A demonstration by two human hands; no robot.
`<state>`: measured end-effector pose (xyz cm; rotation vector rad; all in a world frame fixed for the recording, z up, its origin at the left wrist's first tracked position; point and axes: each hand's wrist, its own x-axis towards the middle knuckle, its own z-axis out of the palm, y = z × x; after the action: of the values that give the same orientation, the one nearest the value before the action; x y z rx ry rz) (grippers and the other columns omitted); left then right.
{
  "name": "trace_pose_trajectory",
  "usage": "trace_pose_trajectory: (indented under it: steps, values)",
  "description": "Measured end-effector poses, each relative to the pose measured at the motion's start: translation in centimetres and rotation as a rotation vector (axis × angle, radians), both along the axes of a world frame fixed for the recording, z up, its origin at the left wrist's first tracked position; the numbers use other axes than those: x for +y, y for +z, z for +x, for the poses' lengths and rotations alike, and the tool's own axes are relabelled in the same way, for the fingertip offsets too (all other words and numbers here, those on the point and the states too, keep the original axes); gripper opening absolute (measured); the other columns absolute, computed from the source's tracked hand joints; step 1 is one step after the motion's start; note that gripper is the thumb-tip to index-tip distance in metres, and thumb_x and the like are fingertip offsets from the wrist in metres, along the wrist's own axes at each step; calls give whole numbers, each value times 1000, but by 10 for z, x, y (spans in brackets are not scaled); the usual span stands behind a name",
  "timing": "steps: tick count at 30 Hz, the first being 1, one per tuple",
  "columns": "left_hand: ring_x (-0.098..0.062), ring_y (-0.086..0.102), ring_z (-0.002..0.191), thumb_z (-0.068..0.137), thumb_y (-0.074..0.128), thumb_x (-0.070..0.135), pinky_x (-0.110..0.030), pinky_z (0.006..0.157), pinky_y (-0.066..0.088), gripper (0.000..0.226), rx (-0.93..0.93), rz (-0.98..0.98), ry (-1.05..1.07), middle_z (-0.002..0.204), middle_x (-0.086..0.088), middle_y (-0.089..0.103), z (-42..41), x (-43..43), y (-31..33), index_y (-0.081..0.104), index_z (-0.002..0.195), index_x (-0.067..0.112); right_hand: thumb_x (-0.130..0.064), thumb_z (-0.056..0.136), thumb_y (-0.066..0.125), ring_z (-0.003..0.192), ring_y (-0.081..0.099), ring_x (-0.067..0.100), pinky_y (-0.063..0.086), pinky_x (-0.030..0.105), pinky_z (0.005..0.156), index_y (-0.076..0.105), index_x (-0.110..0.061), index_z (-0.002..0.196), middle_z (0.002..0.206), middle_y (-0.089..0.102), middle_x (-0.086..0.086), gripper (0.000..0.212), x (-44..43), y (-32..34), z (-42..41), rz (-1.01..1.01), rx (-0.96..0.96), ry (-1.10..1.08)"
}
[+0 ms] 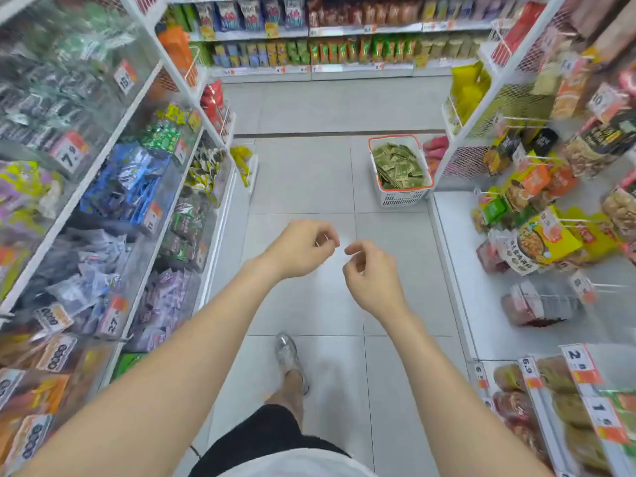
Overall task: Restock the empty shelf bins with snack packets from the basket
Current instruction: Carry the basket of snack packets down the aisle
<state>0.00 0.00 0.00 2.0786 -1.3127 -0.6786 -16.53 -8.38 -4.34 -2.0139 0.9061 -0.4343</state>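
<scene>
A person stands in a snack aisle with both bare arms stretched forward at waist height, forearms converging over the grey tiled floor (303, 173). The left hand (303, 247) and right hand (373, 277) hang palm-down and close together but apart, fingers loosely curled; neither holds a packet.

The basket (401, 199), white with an orange rim, sits on the floor ahead and to the right, well beyond both hands, near the foot of the right-hand racks (537, 208). Its long axis runs roughly down the aisle, away from the camera, open top up. Green snack packets (399, 165) lie heaped inside at mixed angles, filling it close to the rim.

Clear-fronted shelf bins (137, 187) line the left side in slanting tiers, those in view holding blue, green, purple and grey packets. Open tile lies between the 2 rows of shelving, from the person's 1 visible shoe (287, 352) to the stocked back shelves (344, 46) across the aisle's end. The way to the basket is unobstructed.
</scene>
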Motion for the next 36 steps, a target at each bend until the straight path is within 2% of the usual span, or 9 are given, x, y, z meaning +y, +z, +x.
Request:
trace_pose_trajectory:
  steps: [6,11,13,19,22,26,32,36]
  values:
    - [-11,70,81,96,58,18,-32,80,57,18,-13,57,-104,87,8,73,100,-131,-4,76,99,21,-13,87,56,78,63,11,45,28,69,65,-22,106,78,67,-6,22,-118,-4,104,-15,48,-108]
    - [-19,69,84,96,56,17,-35,81,56,20,-59,110,-221,89,2,74,177,-235,5,76,99,18,-15,87,55,77,63,17,48,32,72,65,-21,106,72,66,-7,23,-210,12,176,-12,138,-155]
    - [-20,69,85,95,56,18,-36,81,57,20,-57,139,-254,88,2,74,201,-279,4,76,97,20,-16,87,55,79,62,18,48,33,74,65,-21,107,73,66,-7,23,-249,15,194,-13,159,-185]
    - [-18,70,83,95,57,17,-36,81,57,19,-70,161,-378,88,3,74,252,-418,-3,76,99,18,-21,85,53,82,63,22,48,35,70,64,-22,110,74,64,-9,27,-373,-3,236,2,223,-223]
    - [-16,70,81,94,57,18,-39,83,57,18,-118,206,-438,85,5,73,275,-492,-14,75,96,20,-18,86,54,82,63,22,50,36,71,66,-19,109,76,64,-8,26,-448,-20,262,-1,212,-238]
    - [-22,68,86,96,56,17,-41,85,56,19,-187,277,-472,86,0,73,310,-597,-20,75,96,17,-17,86,57,82,64,22,56,40,76,67,-19,107,81,66,-6,23,-554,-30,294,21,207,-222]
    - [-17,68,81,94,56,15,-38,87,55,19,-225,318,-523,86,4,73,359,-731,-28,75,94,17,-21,88,55,96,65,29,57,42,81,67,-20,111,94,72,3,25,-683,-25,328,65,359,-135]
    - [-19,68,82,95,56,16,-40,85,54,19,-210,328,-549,86,1,74,392,-800,-41,75,95,13,-21,90,53,96,64,31,57,43,79,66,-18,110,98,72,7,24,-750,-29,357,38,431,-157]
